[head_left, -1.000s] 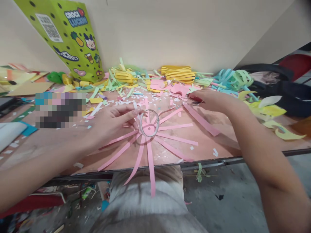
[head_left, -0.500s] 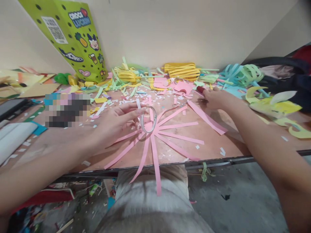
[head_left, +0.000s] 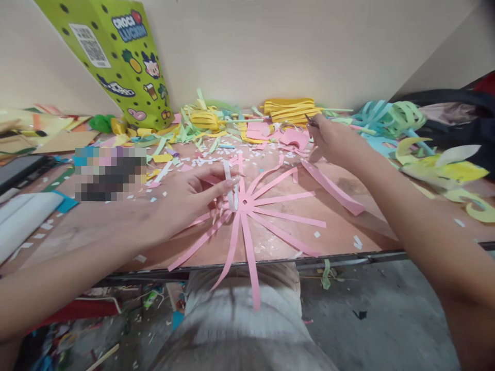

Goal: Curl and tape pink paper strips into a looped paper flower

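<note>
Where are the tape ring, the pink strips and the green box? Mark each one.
tape ring [head_left: 232,198]: head view, its white band below the fingertips.
pink strips [head_left: 244,203]: head view, the hub where they cross.
green box [head_left: 116,67]: head view, its printed front.

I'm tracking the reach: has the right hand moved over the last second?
Yes. The right hand has lifted off the table and gone back, away from the person, toward the yellow strip stack.
</note>
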A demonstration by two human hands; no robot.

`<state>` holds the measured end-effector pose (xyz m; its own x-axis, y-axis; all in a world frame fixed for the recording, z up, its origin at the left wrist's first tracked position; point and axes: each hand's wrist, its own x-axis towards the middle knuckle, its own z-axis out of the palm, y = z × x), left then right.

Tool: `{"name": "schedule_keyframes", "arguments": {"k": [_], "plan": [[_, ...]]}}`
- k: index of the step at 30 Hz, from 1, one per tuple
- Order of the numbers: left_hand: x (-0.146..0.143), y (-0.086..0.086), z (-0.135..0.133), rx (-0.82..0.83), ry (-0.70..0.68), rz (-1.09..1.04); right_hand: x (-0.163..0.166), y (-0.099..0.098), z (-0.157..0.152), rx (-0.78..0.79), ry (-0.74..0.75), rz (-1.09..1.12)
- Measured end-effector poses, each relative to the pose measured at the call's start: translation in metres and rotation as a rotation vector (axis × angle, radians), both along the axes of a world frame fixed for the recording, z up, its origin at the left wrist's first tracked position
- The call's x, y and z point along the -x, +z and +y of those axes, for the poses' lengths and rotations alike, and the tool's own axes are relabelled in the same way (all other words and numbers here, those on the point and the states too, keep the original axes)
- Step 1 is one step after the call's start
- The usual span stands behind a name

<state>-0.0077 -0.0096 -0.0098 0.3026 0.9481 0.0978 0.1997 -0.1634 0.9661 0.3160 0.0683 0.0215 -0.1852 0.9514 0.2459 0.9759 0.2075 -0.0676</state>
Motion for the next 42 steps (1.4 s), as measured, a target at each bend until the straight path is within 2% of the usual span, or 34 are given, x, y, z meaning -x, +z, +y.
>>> {"name": "schedule_keyframes", "arguments": {"k": [6, 8, 9, 12, 15, 18, 20, 23, 24, 26, 29, 30, 33, 37, 42], "plan": [[-0.003, 0.005, -0.008, -0.046, 0.014, -0.012, -0.041, -0.001, 0.023, 0.087, -0.055, 0.214], [-0.004, 0.005, -0.008, -0.032, 0.013, -0.025, -0.056, 0.005, 0.03, 0.037, -0.108, 0.347], [-0.005, 0.004, -0.007, -0.023, 0.004, -0.038, -0.062, 0.009, 0.032, -0.045, -0.163, 0.426], [-0.004, 0.003, -0.005, -0.029, -0.036, -0.048, -0.072, 0.019, 0.033, -0.211, -0.17, 0.749], [-0.001, 0.002, -0.003, -0.073, -0.051, -0.008, -0.072, 0.023, 0.032, -0.296, -0.154, 0.844], [0.001, 0.003, -0.004, -0.102, -0.058, 0.013, -0.067, 0.024, 0.037, -0.245, -0.217, 0.835], [0.001, 0.003, -0.004, -0.111, -0.068, 0.023, -0.06, 0.027, 0.042, -0.254, -0.217, 0.904], [0.001, 0.004, -0.005, -0.103, -0.068, 0.006, -0.039, 0.034, 0.042, -0.264, -0.05, 1.106], [0.001, 0.004, -0.006, -0.093, -0.065, -0.004, -0.029, 0.036, 0.038, -0.248, -0.022, 1.152], [0.001, 0.004, -0.006, -0.08, -0.054, -0.009, -0.005, 0.037, 0.024, -0.086, 0.058, 1.168], [0.001, 0.003, -0.005, -0.05, -0.048, 0.009, 0.035, 0.029, -0.008, 0.266, 0.19, 1.065], [0.001, 0.002, -0.004, -0.035, -0.06, 0.02, 0.047, 0.024, -0.019, 0.336, 0.258, 1.019], [0.002, -0.001, -0.004, -0.076, -0.105, 0.12, 0.07, 0.008, -0.049, 0.324, 0.47, 0.827], [0.002, -0.002, -0.007, -0.219, -0.094, 0.298, 0.076, -0.008, -0.066, 0.409, 0.539, 0.682], [0.0, 0.002, -0.01, -0.266, -0.107, 0.352, 0.076, -0.019, -0.062, 0.521, 0.587, 0.761]]}}
